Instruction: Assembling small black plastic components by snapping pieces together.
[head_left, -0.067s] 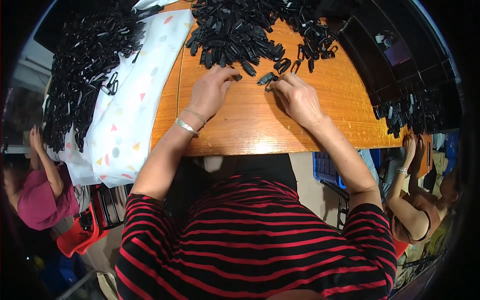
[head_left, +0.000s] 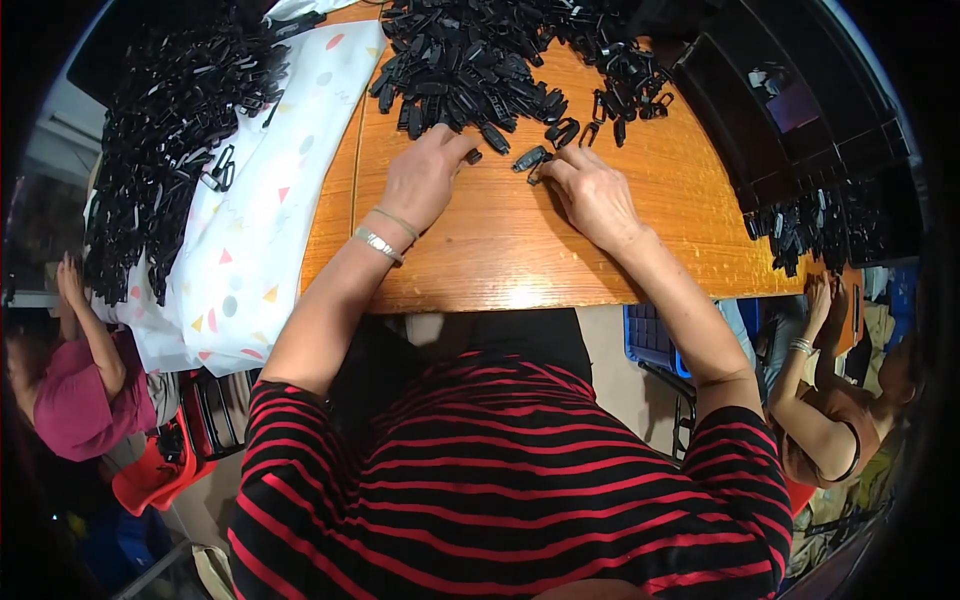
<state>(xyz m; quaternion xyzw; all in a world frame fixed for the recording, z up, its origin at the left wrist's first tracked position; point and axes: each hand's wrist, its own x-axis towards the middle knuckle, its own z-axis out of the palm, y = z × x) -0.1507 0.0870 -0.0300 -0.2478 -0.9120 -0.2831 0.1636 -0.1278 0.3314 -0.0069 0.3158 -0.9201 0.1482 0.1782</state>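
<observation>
My left hand point(head_left: 424, 180) is at the near edge of a big heap of black plastic parts point(head_left: 465, 60). Its fingers are bent in a pinch, with the end of a small black plastic part point(head_left: 474, 156) showing at the tips. To the right, my right hand point(head_left: 595, 195) pinches another small black plastic part point(head_left: 536, 175), mostly covered by the fingers. Just beyond it lies a loose oblong black piece point(head_left: 530, 158), and a black frame-shaped part point(head_left: 563, 132) rests farther back. One more black part point(head_left: 495, 139) lies between the hands.
The wooden table point(head_left: 480, 250) ends in front of my body. Left of it, a patterned white sheet point(head_left: 270, 200) carries another black heap point(head_left: 170, 150). Dark trays point(head_left: 800, 110) and more black parts point(head_left: 800, 230) are on the right. A person works at each side.
My left hand has shifted very slightly, its wrist a touch lower and to the right. The right hand keeps its pinch in almost the same place.
</observation>
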